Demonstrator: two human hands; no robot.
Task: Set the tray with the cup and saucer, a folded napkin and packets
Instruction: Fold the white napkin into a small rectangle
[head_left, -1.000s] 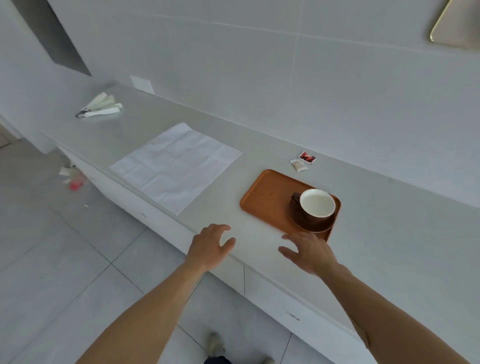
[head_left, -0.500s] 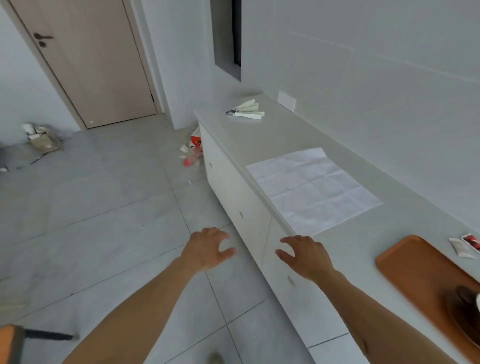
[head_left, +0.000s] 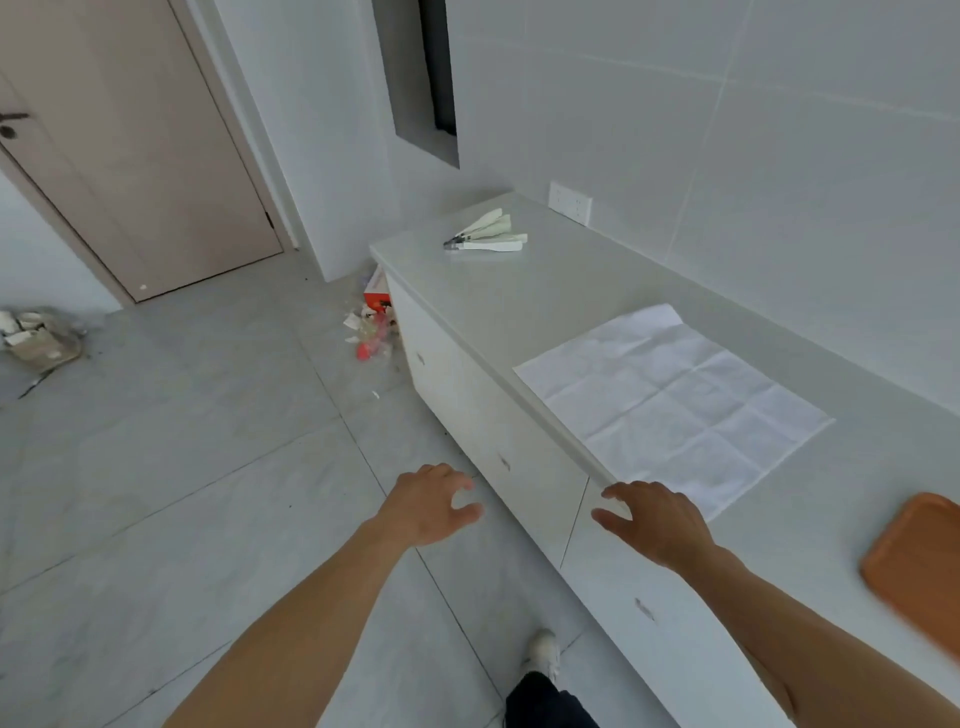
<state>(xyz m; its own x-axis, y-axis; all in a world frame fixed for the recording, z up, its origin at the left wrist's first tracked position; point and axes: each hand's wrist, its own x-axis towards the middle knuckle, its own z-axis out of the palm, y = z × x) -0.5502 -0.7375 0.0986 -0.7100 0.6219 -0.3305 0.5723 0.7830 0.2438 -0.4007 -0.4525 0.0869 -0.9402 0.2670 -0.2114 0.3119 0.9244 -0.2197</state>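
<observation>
Nearest the camera, both forearms reach forward with bare hands that carry nothing: the left hand (head_left: 428, 506) hangs over the floor in front of the cabinet, palm down, fingers loosely curled and thumb apart from them, while the right hand (head_left: 657, 522) is spread wide, palm down, at the front edge of the worktop (head_left: 545, 291), its fingertips close to the near corner of the napkin (head_left: 675, 402). A second ago the view was centred on the tray (head_left: 917, 566) with the cup and saucer on it; since then the gaze has swung left along the worktop, so that only the tray's left end shows at the right border, blurred, and the cup, saucer and packets are out of sight. I take that to mean the cup and saucer step is settled and the napkin comes next. It lies flat and fully unfolded, creased into a grid, its near side along the front edge, well apart from the tray, so it has yet to be folded. The hands' spacing and open pose suit taking two of its corners, though neither touches it yet. Farther along, near the worktop's far left end, lies a small bundle of pale-handled utensils (head_left: 485, 236), with a wall socket (head_left: 570, 202) behind it; a door (head_left: 130, 156) stands beyond the floor.
</observation>
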